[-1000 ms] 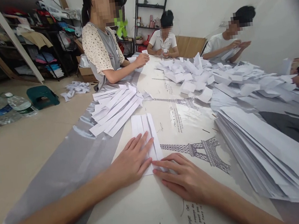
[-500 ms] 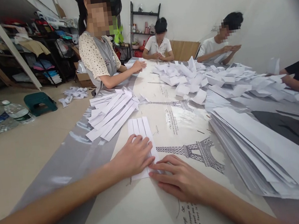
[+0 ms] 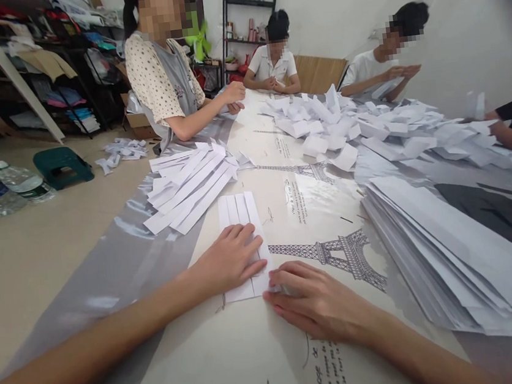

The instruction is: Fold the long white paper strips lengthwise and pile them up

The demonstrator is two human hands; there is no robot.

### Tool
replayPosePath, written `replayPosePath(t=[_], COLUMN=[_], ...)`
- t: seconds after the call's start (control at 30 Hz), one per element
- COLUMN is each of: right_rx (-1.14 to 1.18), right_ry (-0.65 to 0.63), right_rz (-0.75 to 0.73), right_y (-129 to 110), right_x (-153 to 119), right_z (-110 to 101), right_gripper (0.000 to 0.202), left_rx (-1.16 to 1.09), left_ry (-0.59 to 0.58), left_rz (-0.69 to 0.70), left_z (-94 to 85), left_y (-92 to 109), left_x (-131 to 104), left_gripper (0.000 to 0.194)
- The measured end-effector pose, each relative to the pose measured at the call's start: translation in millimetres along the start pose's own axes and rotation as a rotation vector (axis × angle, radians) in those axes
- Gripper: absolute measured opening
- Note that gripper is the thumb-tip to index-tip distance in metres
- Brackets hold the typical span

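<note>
A white folded paper [image 3: 234, 210] with long parallel creases lies lengthwise in front of me on the table. My left hand [image 3: 233, 256] rests flat across it, fingers a little apart, pressing it down. At its lower right corner, my right hand [image 3: 302, 294] has thumb and fingers brought together, with a bit of white paper showing between them. Just beyond, to the left, lies a pile of folded white paper strips [image 3: 194, 183]. To the right, a thick stack of long white paper sheets [image 3: 457, 249] fans out.
A printed tablecloth [image 3: 210, 357] covers the table. A large heap of small folded papers [image 3: 336, 124] lies at the far right. Several people sit around the table, one [image 3: 170, 84] at the left. On the floor are a green stool [image 3: 63, 168] and water bottles [image 3: 21, 182].
My right hand has drawn slightly right and its fingers have closed together at the paper's edge. My left hand stays on the paper. The person at the left has raised their hands slightly.
</note>
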State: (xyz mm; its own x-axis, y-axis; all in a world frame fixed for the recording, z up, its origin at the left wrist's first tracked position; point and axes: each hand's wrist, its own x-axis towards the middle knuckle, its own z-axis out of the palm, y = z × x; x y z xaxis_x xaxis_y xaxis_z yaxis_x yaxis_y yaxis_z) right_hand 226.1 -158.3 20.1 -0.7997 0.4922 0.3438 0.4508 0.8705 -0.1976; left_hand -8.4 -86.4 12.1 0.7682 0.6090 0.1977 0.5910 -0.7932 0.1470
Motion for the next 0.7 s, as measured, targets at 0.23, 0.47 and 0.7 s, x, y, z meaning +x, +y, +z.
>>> replayPosePath(t=[0.23,0.47,0.7], right_rx=[0.108,0.119,0.214], right_ry=[0.012,-0.027,-0.075], right_rz=[-0.003,0.028,0.040], right_y=[10.2,10.6,12.5], right_x=[-2.8,-2.1,-0.9], right_z=[0.6,0.1,-7.5], right_gripper=[0.023,0.024,0.023], left_rx=[-0.353,-0.221,-0.254], left_ry=[-0.160,-0.168,-0.163], left_rz=[-0.023,-0.001,-0.015], left_z=[-27.4,-20.1,-15.2], left_y=[-18.0,-3.2,-8.6], left_x=[-15.6,-20.4,-21.5], left_gripper=[0.055,0.090,0.085])
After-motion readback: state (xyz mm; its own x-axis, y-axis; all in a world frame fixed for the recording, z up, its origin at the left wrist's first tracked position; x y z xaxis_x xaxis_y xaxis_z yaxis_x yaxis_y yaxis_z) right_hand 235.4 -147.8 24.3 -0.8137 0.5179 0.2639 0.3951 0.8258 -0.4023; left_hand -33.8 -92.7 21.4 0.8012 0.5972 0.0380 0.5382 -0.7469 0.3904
